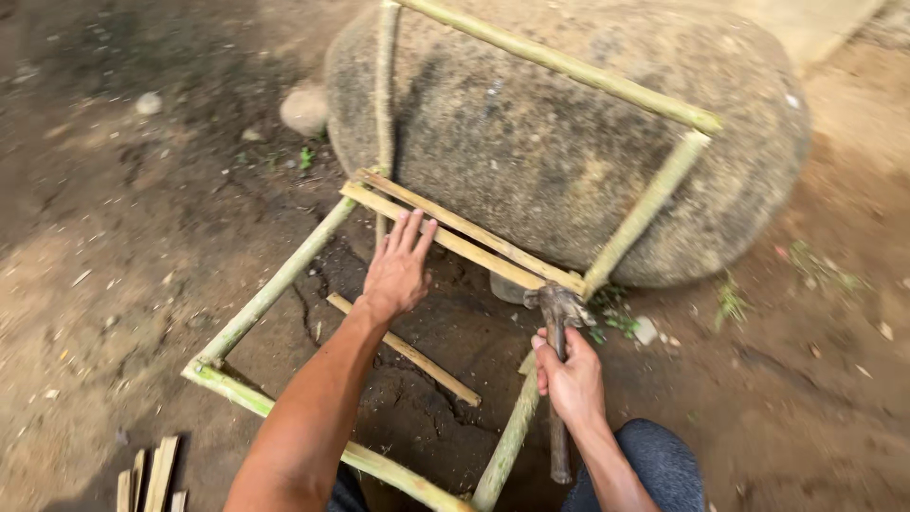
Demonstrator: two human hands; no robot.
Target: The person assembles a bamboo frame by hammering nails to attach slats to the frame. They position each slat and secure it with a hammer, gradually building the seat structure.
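Head view: the left hand (398,268) lies flat, fingers spread, its fingertips on two split bamboo slats (464,237) nailed across a green bamboo frame (275,289) that leans against a large boulder (569,142). The right hand (569,377) is closed round a hammer (559,318), handle running toward the person, head resting at the slats' lower right end. A loose slat (408,351) lies on the dirt ground (114,246) under the frame.

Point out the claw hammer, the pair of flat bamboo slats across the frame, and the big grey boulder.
rusty claw hammer (559,308), head view, on its metal head.
pair of flat pale bamboo slats (474,237), head view, mid-length, right of the left hand's fingertips.
big rounded grey boulder (550,152), head view, on its bare front face.
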